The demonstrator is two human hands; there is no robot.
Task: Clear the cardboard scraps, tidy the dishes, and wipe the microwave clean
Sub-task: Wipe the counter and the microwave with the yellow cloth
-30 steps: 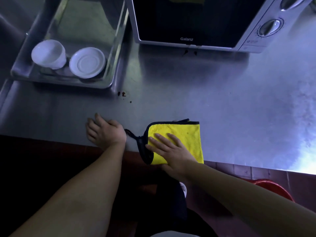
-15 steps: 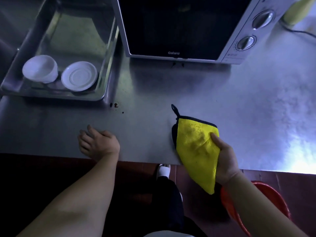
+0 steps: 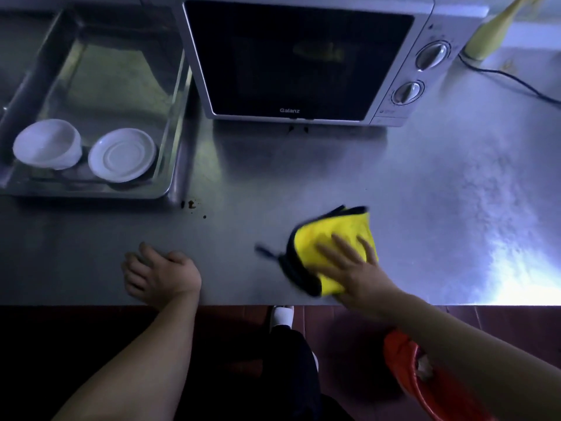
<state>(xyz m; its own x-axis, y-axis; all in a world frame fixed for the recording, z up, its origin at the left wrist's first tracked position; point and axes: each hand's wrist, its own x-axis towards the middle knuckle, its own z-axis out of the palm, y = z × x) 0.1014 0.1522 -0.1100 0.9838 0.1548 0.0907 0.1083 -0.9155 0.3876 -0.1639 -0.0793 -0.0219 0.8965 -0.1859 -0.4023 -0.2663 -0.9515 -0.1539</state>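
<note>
A yellow cloth with a dark trim lies on the steel counter near its front edge. My right hand presses flat on it with fingers spread. My left hand rests on the counter to the left, fingers curled, holding nothing. A silver microwave with its dark door closed stands at the back. A white bowl and a white plate sit in a steel tray at the left.
Small brown crumbs lie on the counter by the tray's corner. A black cable and a pale yellow bottle are at the back right. A red bin stands on the floor under my right arm.
My right hand lifted the cloth off the counter edge, then set it down again farther right and now presses on it. My left hand stayed put.
</note>
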